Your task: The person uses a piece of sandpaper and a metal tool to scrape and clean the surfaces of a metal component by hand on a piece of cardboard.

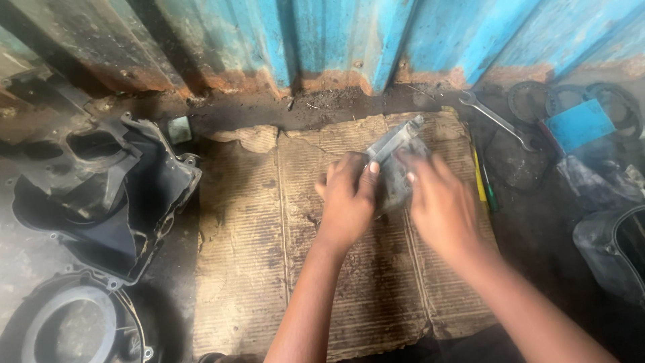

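Mid-handling: grey metal housing (pixel 395 165) gripped over the worn cardboard sheet (pixel 269 255), left hand (pixel 349 195) clasped on its near edge, right hand (pixel 437 202) wrapped round its side. Blurred, so possibly being turned. Next calls for firm, steady support. Wrench (pixel 494 119) nearby.

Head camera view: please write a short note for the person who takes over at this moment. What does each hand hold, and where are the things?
Left hand: grips the left side of the grey metal part, thumb on top.
Right hand: holds the same part from the right; blurred, so the exact grip is unclear.
The part is held just above the worn cardboard sheet, near its far edge.
Nearby: spanner on the ground at far right, black plastic housing at left, round cover at near left.
Done or left: cannot be judged from this view; the part shows no tool on it.
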